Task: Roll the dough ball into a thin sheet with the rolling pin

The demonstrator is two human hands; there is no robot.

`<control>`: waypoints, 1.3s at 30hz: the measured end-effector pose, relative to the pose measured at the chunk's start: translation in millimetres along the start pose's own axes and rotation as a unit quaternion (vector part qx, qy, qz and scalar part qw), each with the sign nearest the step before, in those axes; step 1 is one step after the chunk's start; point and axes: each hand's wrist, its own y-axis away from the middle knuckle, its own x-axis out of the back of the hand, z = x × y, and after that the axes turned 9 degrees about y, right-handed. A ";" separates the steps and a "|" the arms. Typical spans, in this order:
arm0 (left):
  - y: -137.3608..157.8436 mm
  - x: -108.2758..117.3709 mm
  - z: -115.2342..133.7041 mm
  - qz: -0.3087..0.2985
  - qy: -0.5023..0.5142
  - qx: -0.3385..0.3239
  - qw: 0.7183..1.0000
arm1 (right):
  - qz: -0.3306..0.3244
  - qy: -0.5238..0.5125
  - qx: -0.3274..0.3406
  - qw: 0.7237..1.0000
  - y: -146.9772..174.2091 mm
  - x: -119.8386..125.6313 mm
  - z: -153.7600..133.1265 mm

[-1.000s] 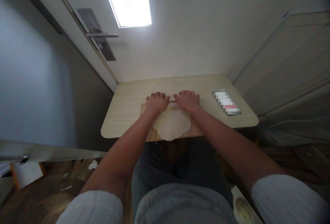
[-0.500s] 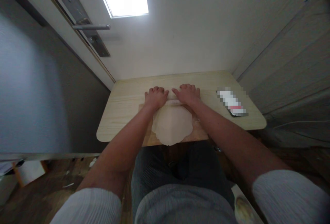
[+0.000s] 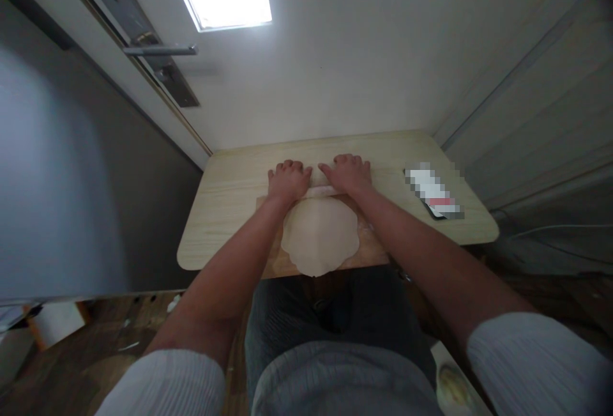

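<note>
A thin, pale sheet of dough (image 3: pixel 320 237) with a scalloped edge lies on a brown wooden board (image 3: pixel 280 266), its near edge reaching past the board's front. Across the far side of the dough runs a pale rolling pin (image 3: pixel 325 192), showing only between my hands. My left hand (image 3: pixel 290 179) lies palm down over the pin's left part, fingers stretched forward and thumb pointing inward. Over the right part, my right hand (image 3: pixel 351 173) rests the same way, its thumb near the left one. Neither hand's fingers wrap round the pin; the palms' undersides are hidden.
The light wooden table (image 3: pixel 230 211) stands against a white door with a metal handle (image 3: pixel 160 50). A phone (image 3: pixel 433 193), blurred out, lies at the table's right. Below right, a container (image 3: pixel 454 387) with something yellowish is partly visible. A grey panel stands at left.
The view has shifted slightly. A little more of the rolling pin shows between my hands, which keep nearly the same pose on it.
</note>
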 end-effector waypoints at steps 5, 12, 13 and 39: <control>8.0 -4.9 0.2 0.062 -0.001 -0.008 0.998 | 0.022 -0.003 -0.011 1.000 11.6 2.7 -0.3; 26.5 -6.9 5.2 0.105 -0.022 -0.013 0.994 | 0.040 -0.021 -0.018 0.999 34.1 6.9 0.3; 28.8 -7.7 5.6 0.111 -0.021 -0.014 0.993 | 0.043 -0.024 -0.019 0.999 37.4 7.1 0.4; 98.3 -26.5 15.5 0.179 -0.020 -0.040 0.983 | 0.126 0.004 0.029 0.992 117.7 7.7 8.0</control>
